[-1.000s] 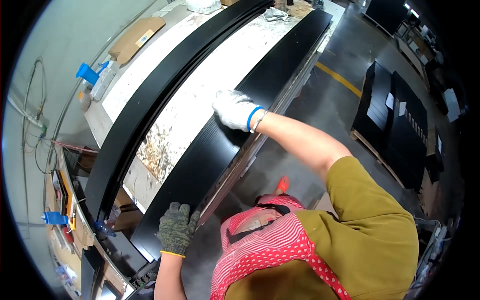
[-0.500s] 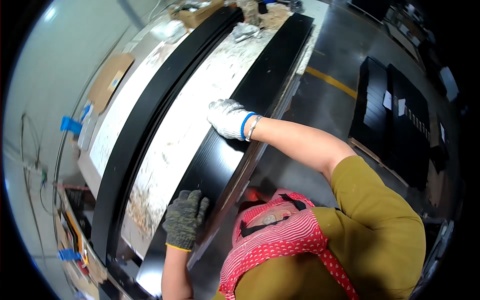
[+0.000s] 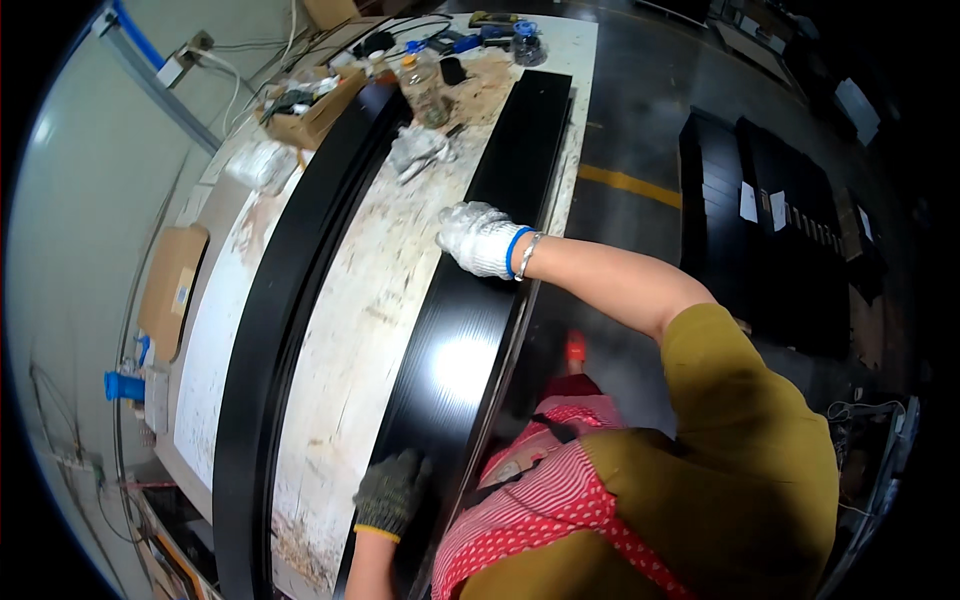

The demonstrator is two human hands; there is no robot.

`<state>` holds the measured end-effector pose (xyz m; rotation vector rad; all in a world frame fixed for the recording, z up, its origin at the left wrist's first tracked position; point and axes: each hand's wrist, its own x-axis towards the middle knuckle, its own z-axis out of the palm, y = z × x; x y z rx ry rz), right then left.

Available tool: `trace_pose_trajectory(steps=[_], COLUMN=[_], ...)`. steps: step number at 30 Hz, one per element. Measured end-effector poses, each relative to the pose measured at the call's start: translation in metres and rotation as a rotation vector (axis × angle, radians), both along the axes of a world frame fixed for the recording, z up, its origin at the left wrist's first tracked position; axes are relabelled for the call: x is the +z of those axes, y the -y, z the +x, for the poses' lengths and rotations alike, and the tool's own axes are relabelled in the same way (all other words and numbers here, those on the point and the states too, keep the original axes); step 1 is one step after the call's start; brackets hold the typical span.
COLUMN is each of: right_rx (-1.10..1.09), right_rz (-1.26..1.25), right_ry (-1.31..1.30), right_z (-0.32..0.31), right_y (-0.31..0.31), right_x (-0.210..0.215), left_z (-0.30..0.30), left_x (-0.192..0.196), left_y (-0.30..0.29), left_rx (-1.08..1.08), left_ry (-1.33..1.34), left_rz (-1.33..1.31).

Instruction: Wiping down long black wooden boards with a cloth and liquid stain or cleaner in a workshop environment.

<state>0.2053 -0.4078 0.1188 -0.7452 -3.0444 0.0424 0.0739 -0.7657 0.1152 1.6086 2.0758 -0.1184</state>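
Right hand: the right hand, in a white knit glove with a blue cuff, lies palm down on the near black panel, fingers laid together and flat against its left edge; a thin bracelet sits at the wrist.
Left hand: the left hand, in a dark grey-green glove with a yellow cuff, rests on the same panel's left edge close to the body, fingers spread; whether the thumb wraps under the edge is hard to tell from here.
Near black panel: long, glossy and finely ribbed, it lies lengthwise along the right side of the workbench, from the far end down to the person's apron, with a bright glare spot between the two hands.
Far black panel: a second long black moulding runs along the bench's left side, well apart from the first, with bare scuffed white benchtop between them.
Bench end: a crumpled rag, a cardboard box and small tools sit at the far end amid sawdust.
Floor: stacks of black boards lie to the right, beyond a yellow floor line.
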Motion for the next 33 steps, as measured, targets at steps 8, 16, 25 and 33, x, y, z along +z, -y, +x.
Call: trace_pose_trajectory(steps=[8, 16, 25, 33], right_rx=[0.054, -0.1, -0.28, -0.318], right_rz=[0.057, 0.127, 0.274, 0.174], right_ry=[-0.076, 0.03, 0.039, 0.007], right_z=[0.041, 0.083, 0.109, 0.12], right_y=[-0.167, -0.375, -0.489, -0.496], right_x=[0.005, -0.012, 0.003, -0.024], left_z=[0.009, 0.011, 0.007, -0.028], left_x=[-0.002, -0.017, -0.034, 0.0], left_y=[0.003, 0.015, 0.012, -0.072], left_rx=[0.421, 0.699, 0.684, 0.242], left_ry=[0.076, 0.152, -0.088, -0.201], left_rz=[-0.239, -0.274, -0.639, -0.537])
